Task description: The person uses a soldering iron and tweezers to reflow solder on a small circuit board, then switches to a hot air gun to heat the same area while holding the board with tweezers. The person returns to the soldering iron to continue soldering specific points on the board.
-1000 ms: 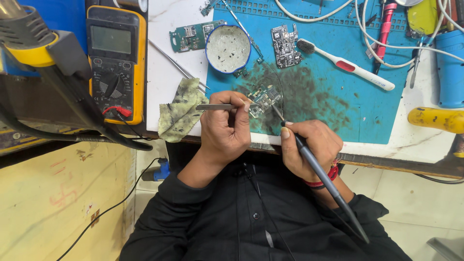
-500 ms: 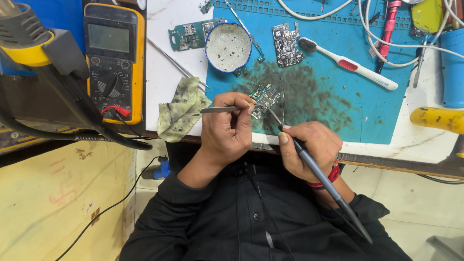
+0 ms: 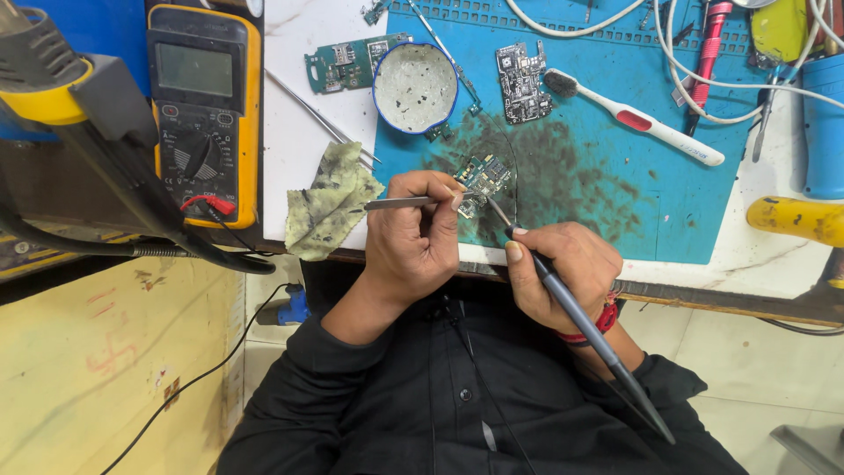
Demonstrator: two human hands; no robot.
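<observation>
On the blue mat [image 3: 686, 211], tweezers [image 3: 409, 202] and soldering iron [image 3: 563, 295] at a small circuit board [image 3: 482, 176].

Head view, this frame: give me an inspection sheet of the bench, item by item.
Surface: blue work mat with dark stains, on a white bench.
Job's things: small circuit board on the mat; tweezers and a soldering iron both meet at it.
Clutter: two more boards, round tin, toothbrush, stained cloth, yellow multimeter, spare tweezers.
Grippers: left hand pinches the tweezers; right hand grips the iron like a pen.
Cables: white leads across the mat's top; black cord hanging below the bench.
Surroundings: yellow panel to one side, pale floor below.
</observation>
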